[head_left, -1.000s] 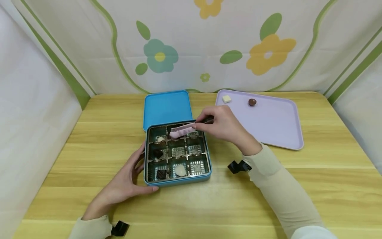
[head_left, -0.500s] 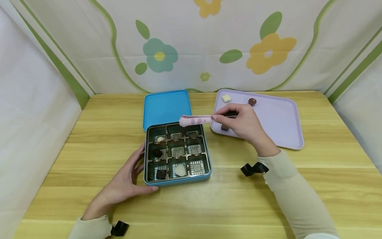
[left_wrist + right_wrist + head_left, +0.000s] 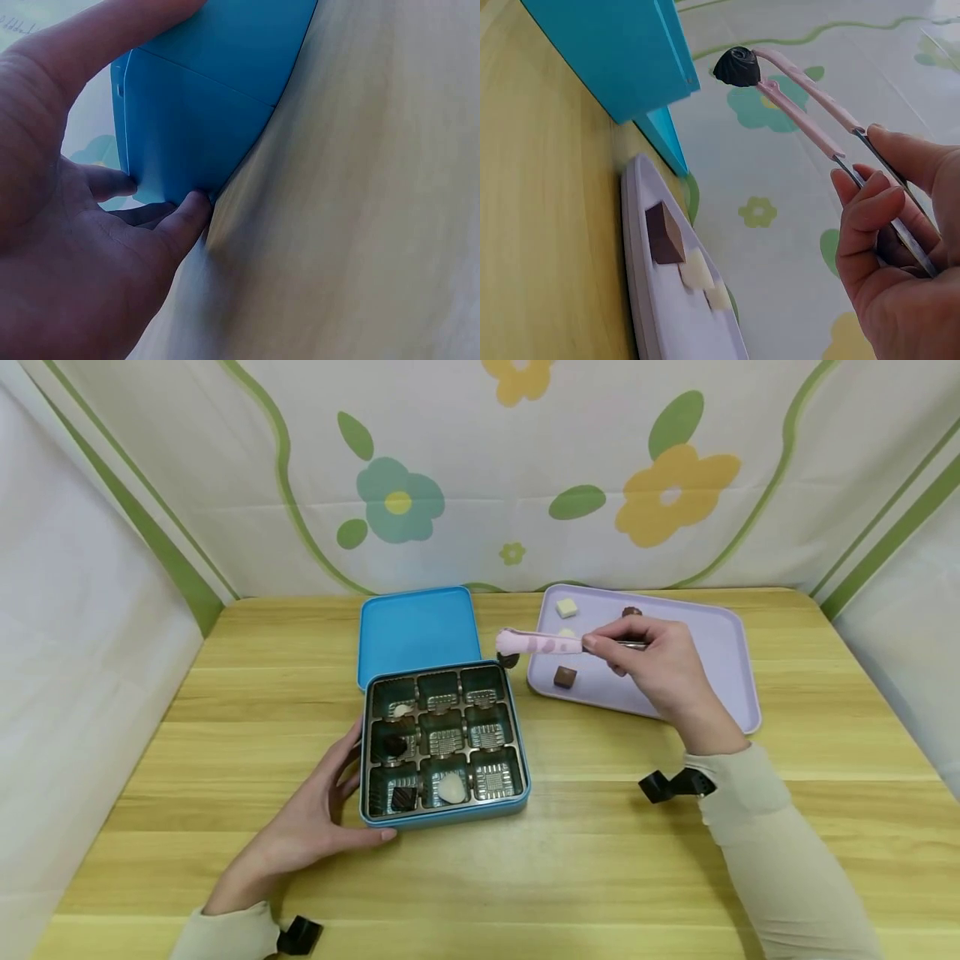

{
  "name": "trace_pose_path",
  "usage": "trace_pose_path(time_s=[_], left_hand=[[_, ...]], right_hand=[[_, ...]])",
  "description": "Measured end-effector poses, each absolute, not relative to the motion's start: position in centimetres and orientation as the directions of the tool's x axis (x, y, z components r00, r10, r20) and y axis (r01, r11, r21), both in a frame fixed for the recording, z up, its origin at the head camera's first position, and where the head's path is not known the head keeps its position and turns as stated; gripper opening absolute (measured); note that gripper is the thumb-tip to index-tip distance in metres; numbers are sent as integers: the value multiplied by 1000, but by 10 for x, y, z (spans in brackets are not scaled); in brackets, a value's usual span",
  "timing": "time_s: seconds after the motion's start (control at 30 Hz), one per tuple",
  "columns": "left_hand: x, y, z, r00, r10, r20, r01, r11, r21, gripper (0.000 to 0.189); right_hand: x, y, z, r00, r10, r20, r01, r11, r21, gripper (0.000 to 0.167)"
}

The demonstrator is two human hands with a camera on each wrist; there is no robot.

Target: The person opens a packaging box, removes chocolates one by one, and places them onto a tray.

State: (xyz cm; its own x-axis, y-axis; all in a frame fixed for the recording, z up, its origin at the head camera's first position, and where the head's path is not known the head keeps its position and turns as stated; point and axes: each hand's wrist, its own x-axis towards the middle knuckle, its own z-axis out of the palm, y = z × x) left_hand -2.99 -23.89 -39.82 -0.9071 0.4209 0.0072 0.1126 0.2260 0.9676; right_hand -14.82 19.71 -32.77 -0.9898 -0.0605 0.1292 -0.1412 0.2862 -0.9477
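My right hand (image 3: 648,660) pinches tongs (image 3: 551,643) with pink tips, held level beyond the tin's back right corner. Between the tips hangs a dark swirled chocolate (image 3: 737,67), clear of every surface. At the left side of the blue tin (image 3: 450,817), my left hand (image 3: 322,822) grips its front corner, thumb along the front and fingers bent against the side. Chocolates sit in some compartments: a dark striped one (image 3: 404,798), a dark round one (image 3: 395,744), a white one (image 3: 452,788) and a small pale one (image 3: 401,710).
Behind the tin lies its blue lid (image 3: 416,627). On the lilac tray (image 3: 720,668) at the back right are a brown square chocolate (image 3: 565,677), two white ones (image 3: 567,607) and a round brown one (image 3: 632,611), partly behind my right hand.
From above the tin's back row, my right hand has carried the tongs rightward to beside the tray. The brown square chocolate is now uncovered. My left hand stays put.
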Motion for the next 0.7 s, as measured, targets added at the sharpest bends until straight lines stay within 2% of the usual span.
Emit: trace_pose_path(time_s=[0.27, 0.4, 0.57, 0.7], left_hand=[[-28, -240, -398, -906, 423, 13, 114, 216, 970, 138], [-28, -240, -397, -906, 422, 17, 122, 222, 967, 137], [-28, -240, -397, -908, 420, 7, 120, 244, 962, 138], [-29, -241, -398, -906, 423, 5, 121, 248, 961, 138]], right_hand=[[-148, 218, -329, -994, 0, 109, -108, 146, -983, 10], [-148, 228, -332, -994, 35, 102, -95, 149, -984, 10], [-145, 247, -335, -992, 66, 112, -106, 89, -990, 7], [-143, 264, -340, -986, 133, 101, -93, 71, -993, 9]])
